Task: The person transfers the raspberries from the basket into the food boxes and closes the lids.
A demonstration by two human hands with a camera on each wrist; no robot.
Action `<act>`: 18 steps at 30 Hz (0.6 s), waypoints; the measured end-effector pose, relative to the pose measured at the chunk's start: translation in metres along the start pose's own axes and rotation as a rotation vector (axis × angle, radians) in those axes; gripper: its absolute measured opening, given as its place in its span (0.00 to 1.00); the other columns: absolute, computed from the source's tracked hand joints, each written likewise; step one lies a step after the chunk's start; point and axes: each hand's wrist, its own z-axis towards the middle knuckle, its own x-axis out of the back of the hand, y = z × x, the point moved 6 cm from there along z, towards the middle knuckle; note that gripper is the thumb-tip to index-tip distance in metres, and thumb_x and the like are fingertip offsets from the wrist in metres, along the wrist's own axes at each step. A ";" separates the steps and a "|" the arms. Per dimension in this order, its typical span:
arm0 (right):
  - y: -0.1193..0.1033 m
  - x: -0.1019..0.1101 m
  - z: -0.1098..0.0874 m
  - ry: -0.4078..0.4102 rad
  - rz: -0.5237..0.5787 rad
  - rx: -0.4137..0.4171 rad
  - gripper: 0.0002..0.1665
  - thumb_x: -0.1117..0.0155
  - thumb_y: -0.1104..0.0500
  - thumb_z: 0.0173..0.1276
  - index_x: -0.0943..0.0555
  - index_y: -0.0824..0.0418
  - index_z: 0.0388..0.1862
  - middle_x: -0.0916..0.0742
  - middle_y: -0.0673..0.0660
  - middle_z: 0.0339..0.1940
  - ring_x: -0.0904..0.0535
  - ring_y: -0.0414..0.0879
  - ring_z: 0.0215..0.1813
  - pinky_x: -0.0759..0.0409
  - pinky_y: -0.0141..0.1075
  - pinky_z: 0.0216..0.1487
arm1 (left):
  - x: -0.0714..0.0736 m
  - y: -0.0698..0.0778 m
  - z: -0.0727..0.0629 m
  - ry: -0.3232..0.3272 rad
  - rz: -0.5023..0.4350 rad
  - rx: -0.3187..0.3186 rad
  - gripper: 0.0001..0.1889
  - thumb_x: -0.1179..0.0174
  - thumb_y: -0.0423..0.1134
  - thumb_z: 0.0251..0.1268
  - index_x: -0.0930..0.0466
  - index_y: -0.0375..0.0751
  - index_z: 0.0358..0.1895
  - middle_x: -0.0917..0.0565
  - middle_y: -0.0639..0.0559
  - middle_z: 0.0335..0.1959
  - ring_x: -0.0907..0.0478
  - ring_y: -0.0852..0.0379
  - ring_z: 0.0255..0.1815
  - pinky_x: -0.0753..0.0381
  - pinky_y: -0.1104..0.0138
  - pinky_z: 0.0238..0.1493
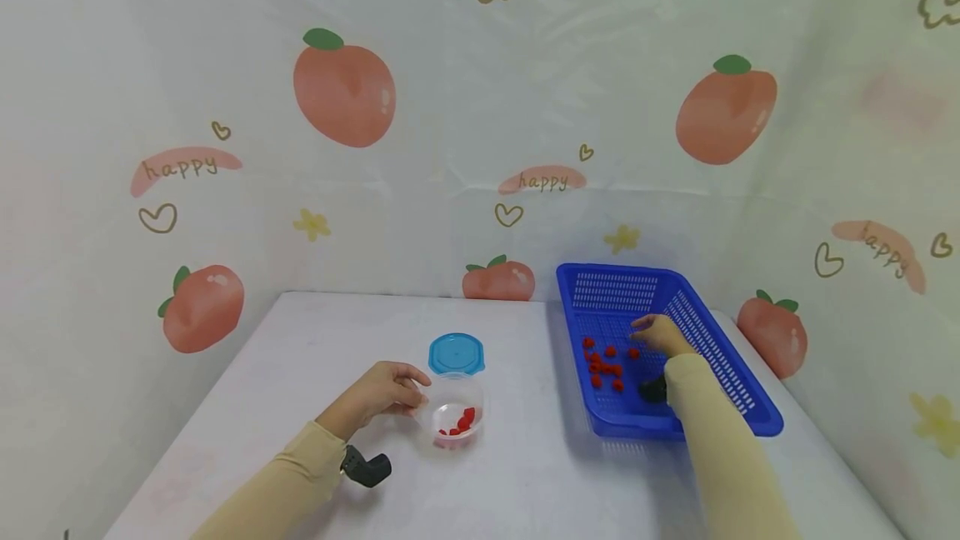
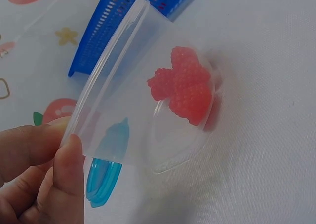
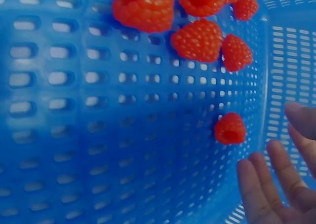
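My left hand (image 1: 378, 394) pinches the rim of a clear plastic tub (image 2: 133, 71) between thumb and fingers. Several red raspberries (image 2: 185, 86) lie together inside, at the bottom of the tub. Over on the right, my right hand (image 1: 662, 335) is inside a blue perforated basket (image 1: 615, 417), above its floor. Its fingers (image 3: 284, 167) are spread and slightly bent, with nothing between them. One raspberry (image 3: 230, 129) lies near these fingertips, apart from them. More raspberries (image 1: 606, 369) are grouped along the left part of the basket floor.
A blue round lid (image 1: 457, 353) lies on the white table (image 1: 345, 332), just behind the tub. Each wrist wears a dark device (image 1: 366, 467). A white curtain (image 1: 427, 223) printed with fruit encloses the table at the back and sides.
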 end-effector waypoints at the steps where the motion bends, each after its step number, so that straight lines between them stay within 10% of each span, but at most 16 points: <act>1: 0.002 -0.001 0.001 -0.018 -0.014 -0.006 0.25 0.40 0.64 0.65 0.27 0.78 0.57 0.21 0.76 0.55 0.23 0.66 0.54 0.22 0.54 0.55 | 0.000 0.000 0.000 0.003 0.002 0.000 0.15 0.35 0.28 0.56 0.21 0.28 0.48 0.19 0.48 0.26 0.21 0.57 0.24 0.14 0.65 0.34; 18: 0.007 -0.015 -0.007 -0.205 -0.022 -0.067 0.11 0.40 0.69 0.64 0.19 0.75 0.44 0.14 0.58 0.35 0.20 0.47 0.38 0.17 0.38 0.40 | 0.000 -0.002 0.001 0.036 0.018 0.032 0.13 0.35 0.28 0.57 0.20 0.31 0.47 0.19 0.47 0.28 0.21 0.56 0.25 0.14 0.65 0.35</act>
